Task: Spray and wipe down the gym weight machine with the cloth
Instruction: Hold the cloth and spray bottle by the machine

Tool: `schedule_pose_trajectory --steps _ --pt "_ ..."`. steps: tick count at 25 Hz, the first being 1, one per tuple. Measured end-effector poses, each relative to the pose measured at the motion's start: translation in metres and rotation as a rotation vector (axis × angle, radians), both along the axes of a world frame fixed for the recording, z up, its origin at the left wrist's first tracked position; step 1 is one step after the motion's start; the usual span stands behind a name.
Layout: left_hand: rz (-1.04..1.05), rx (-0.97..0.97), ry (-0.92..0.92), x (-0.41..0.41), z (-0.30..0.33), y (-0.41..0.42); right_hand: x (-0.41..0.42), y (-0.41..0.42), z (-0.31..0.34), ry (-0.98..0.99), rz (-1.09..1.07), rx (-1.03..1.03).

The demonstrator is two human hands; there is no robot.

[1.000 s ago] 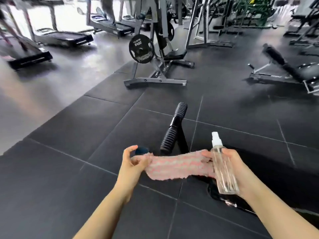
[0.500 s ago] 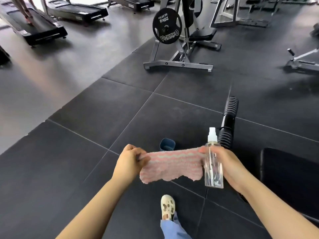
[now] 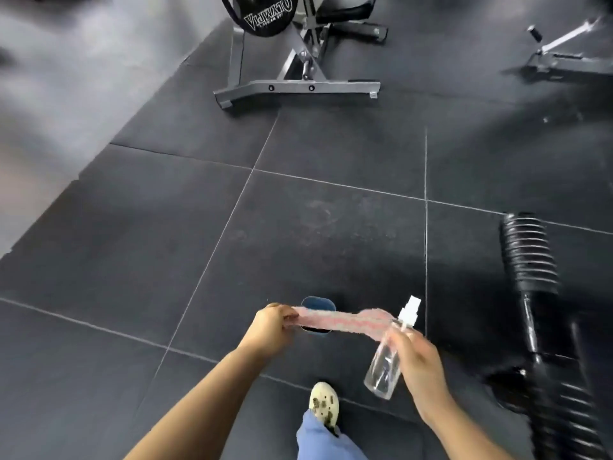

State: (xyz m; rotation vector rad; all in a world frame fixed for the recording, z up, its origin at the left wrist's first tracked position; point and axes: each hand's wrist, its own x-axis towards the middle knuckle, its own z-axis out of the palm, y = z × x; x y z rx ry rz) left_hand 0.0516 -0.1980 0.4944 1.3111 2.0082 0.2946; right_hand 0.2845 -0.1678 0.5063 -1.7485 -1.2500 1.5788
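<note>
Ahead, both hands' fingers clamp cloth (image 3: 345, 322); right adds bottle (image 3: 384, 366), beside ribbed rollers (image 3: 527, 257).

Dark rubber floor tiles (image 3: 315, 234) with pale seams cover most of the room, meeting a smooth grey floor (image 3: 66, 78) at the left. A steel-framed plate machine (image 3: 298, 84) stands at the far side, a black weight plate (image 3: 262, 14) on it.

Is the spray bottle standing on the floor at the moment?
No, the right hand holds the spray bottle tilted in the air.
</note>
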Motion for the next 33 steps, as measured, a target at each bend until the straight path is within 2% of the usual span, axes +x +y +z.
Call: schedule_pose_trajectory --steps 7,11,15,18,20,27,33 --pt "-0.223 -0.168 -0.085 -0.037 -0.213 0.113 -0.046 0.103 -0.189 -0.259 0.009 -0.024" --pt "-0.285 -0.279 -0.055 -0.042 -0.335 0.130 -0.058 0.138 -0.288 -0.392 0.017 -0.082" --pt "-0.332 -0.358 -0.035 -0.042 -0.415 0.120 -0.061 0.148 -0.364 -0.468 0.064 -0.146" --pt "-0.429 -0.470 -0.058 -0.036 -0.441 0.111 -0.057 0.140 -0.403 -0.560 0.153 -0.242" --pt "-0.514 -0.534 -0.011 -0.035 -0.450 0.111 -0.057 0.134 -0.421 -0.628 0.191 -0.224" --pt "-0.237 -0.442 -0.062 -0.068 -0.468 0.124 -0.113 0.150 -0.442 -0.362 0.234 -0.148" --pt "-0.181 -0.409 -0.105 -0.078 -0.485 0.129 -0.151 0.152 -0.495 -0.461 0.351 -0.187"
